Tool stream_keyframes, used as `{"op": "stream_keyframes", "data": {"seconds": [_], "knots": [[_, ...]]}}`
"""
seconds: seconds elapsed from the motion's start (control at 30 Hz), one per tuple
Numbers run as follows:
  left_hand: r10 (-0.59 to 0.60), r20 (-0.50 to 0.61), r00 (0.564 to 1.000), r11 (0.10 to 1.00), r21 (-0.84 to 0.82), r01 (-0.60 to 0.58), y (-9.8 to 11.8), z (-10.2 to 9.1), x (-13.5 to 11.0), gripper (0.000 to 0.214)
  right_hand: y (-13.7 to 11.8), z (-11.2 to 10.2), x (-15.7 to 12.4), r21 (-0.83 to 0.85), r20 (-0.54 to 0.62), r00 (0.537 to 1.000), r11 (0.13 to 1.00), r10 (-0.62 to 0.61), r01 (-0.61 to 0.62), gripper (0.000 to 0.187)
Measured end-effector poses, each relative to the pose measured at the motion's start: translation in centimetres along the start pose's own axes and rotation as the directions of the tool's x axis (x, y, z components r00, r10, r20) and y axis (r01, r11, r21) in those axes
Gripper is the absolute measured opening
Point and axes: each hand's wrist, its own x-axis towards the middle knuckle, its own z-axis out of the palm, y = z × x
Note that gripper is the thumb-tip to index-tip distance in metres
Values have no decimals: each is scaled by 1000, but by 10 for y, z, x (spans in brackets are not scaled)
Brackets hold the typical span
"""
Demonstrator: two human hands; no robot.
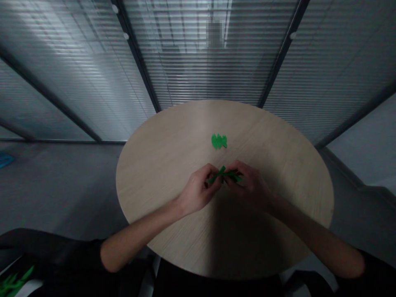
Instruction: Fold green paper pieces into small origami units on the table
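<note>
Over the middle of a round wooden table (173,140), my left hand (199,189) and my right hand (249,185) meet, both pinched on a thin green paper strip (223,173) held between them. The strip looks folded or twisted, with a short end sticking up between my fingers. A small green folded paper piece (219,141) with a zigzag edge lies flat on the table just beyond my hands, untouched.
Glass walls with closed blinds (198,62) stand behind the table. More green paper pieces (14,282) lie at the bottom left corner, off the table. A blue object (4,160) sits on the floor at far left.
</note>
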Motion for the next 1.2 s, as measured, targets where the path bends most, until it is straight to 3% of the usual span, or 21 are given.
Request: {"op": "stream_keyframes", "data": {"seconds": [0.17, 0.47, 0.73, 1.07, 1.2], "knots": [[20, 33, 999, 999, 49, -22, -3, -2, 0, 24, -2, -2, 1, -19, 32, 998, 998, -52, 52, 10], [72, 17, 997, 993, 91, -73, 0, -5, -2, 18, -3, -2, 0, -31, -82, 996, 999, -33, 31, 17], [55, 20, 998, 994, 92, -57, -2, -3, -1, 18, 0, -1, -1, -58, -75, 992, 993, -103, 99, 12], [60, -43, 997, 997, 55, -58, 0, -3, 0, 26, -1, -2, 0, -83, -84, 989, 989, -125, 118, 13], [70, -97, 993, 991, 121, -58, 0, -4, -1, 24, 0, -2, 0, -48, -125, 987, 994, -101, 95, 7]]}}
